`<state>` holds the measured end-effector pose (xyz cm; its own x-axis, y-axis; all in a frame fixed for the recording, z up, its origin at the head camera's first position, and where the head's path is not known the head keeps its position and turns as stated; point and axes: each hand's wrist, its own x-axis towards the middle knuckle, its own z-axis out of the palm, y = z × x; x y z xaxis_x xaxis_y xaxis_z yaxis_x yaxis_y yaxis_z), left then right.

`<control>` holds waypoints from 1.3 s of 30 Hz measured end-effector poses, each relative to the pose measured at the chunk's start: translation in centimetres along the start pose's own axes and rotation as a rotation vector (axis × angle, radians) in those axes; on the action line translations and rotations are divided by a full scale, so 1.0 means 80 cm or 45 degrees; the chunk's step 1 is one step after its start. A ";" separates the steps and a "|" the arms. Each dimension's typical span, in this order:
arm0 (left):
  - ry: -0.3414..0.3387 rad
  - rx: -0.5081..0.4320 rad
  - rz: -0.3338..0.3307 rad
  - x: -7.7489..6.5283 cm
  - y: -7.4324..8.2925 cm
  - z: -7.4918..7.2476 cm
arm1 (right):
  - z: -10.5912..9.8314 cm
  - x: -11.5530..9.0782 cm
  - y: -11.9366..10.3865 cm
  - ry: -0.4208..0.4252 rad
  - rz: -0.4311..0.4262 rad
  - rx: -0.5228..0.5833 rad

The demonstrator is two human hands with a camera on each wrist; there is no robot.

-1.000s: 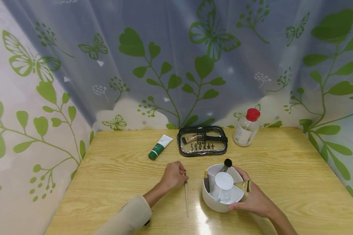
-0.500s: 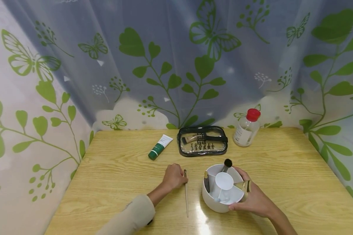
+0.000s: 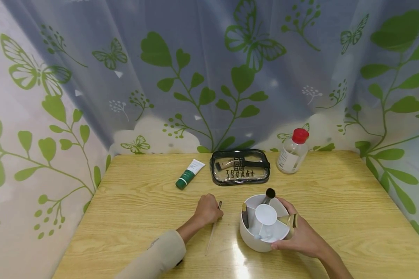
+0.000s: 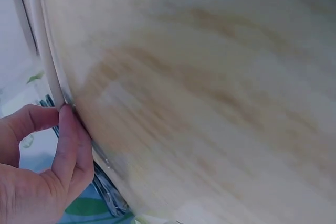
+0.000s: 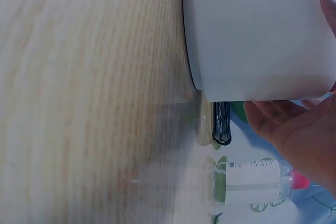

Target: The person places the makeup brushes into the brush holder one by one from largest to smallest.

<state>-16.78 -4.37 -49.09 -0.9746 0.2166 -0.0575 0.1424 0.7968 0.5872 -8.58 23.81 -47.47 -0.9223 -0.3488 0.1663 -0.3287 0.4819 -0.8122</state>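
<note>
Near the middle of the table, my left hand (image 3: 208, 211) pinches a thin makeup brush (image 3: 211, 237) close to its tip. In the left wrist view, thumb and fingertips meet on the pale brush handle (image 4: 48, 56). My right hand (image 3: 302, 237) grips the right side of a white round divided organizer (image 3: 255, 245), its thumb at the front and fingers behind. Inside stand a black-bristled brush (image 3: 270, 193), a dark stick with a yellowish end (image 3: 245, 217) and a gold-coloured item (image 3: 292, 220). The right wrist view shows the organizer's smooth outer wall (image 5: 262, 35).
Behind the hands lie a green and white tube (image 3: 190, 174) and a clear, black-edged travel pouch (image 3: 240, 167) with a brush in it. A clear bottle with a red cap (image 3: 293, 152) stands at the back right. A patterned curtain (image 3: 202, 77) hangs behind the table (image 3: 132, 201).
The brush's lower end has swung left and the brush now slants in the left hand's pinch. The left hand has shifted slightly. The right hand and organizer have stayed put.
</note>
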 end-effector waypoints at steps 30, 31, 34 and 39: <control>-0.050 -0.682 0.135 -0.036 0.064 -0.078 | 0.001 0.000 0.001 -0.014 0.022 0.017; -0.057 -0.709 0.143 -0.037 0.066 -0.081 | 0.001 0.000 0.001 -0.015 0.024 0.015; -0.070 -0.797 0.177 -0.044 0.074 -0.087 | 0.000 0.000 0.002 -0.015 0.018 0.014; -0.055 -1.028 0.254 -0.053 0.089 -0.091 | 0.000 0.000 0.001 -0.010 0.014 0.009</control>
<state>-12.85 -3.71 -38.82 -0.9343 0.3456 0.0873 0.1275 0.0953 0.9872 -8.57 23.84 -47.54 -0.9241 -0.3503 0.1531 -0.3175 0.4803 -0.8177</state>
